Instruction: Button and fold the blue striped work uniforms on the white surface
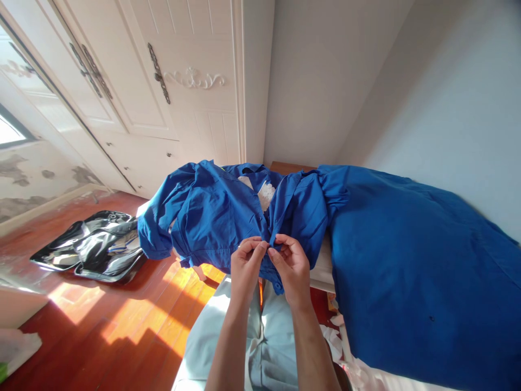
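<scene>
A blue long-sleeved jacket (220, 217) lies spread before me, its front partly parted near the collar. At its lower front edge, my left hand (247, 263) pinches the cloth between thumb and fingers. Right beside it, my right hand (290, 266) grips the facing front edge in a similar pinch. The fingertips of both hands almost meet, and whatever small part of the jacket sits between them is hidden. Below the right fingers hangs the hem corner with a small button. A whitish lacy patch (266, 195) shows through the neck opening.
A large blue cloth (411, 260) covers the surface to the right. An open black suitcase (109, 244) with items inside lies on the reddish wooden floor (134, 320). White wardrobe doors (195, 119) stand behind. A white bag (18, 347) is at the lower left.
</scene>
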`<state>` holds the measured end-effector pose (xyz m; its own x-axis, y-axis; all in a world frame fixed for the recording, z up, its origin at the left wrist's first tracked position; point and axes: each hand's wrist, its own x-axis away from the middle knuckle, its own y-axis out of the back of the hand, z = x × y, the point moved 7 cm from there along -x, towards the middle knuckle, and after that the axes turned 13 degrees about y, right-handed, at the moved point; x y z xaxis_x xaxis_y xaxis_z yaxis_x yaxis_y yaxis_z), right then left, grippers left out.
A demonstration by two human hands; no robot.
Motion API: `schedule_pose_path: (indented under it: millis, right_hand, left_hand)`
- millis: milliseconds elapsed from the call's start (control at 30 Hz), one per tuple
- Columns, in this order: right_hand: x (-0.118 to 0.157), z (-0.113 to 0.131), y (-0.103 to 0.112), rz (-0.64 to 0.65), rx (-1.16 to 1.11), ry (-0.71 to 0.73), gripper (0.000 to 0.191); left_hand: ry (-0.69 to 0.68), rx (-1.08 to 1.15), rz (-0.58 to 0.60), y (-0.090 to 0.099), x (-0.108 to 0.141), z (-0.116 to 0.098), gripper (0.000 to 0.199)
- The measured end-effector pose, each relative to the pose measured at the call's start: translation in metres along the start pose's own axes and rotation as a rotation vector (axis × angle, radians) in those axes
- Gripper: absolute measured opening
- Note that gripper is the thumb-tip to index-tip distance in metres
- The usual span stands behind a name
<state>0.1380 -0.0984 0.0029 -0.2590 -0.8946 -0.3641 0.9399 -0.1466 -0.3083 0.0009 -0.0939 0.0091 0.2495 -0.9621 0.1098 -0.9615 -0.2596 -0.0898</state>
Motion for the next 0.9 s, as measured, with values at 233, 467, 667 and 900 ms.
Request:
schedule_pose_path:
  millis: [233, 467, 667, 900]
  right_hand:
    - [0.004, 0.003, 0.004, 0.097, -0.038, -0.039, 0.04]
    - [0.006, 0.004, 0.019, 0.088, 0.141, -0.034, 0.039]
    - [0.005, 0.016, 0.039, 0.06, 0.509, -0.075, 0.041]
    - [-0.018, 0.027, 0.035, 0.032, 0.792, -0.044, 0.046]
  left_hand:
    - [0.077, 0.01, 0.016, 0.003, 0.0, 0.005, 0.033]
    - [0.17, 0.012, 0.059, -0.003, -0.002, 0.016, 0.048]
    - [0.232, 0.044, 0.095, -0.007, -0.002, 0.016, 0.048]
    - [0.111, -0.113, 0.081, -0.013, -0.001, 0.016, 0.034]
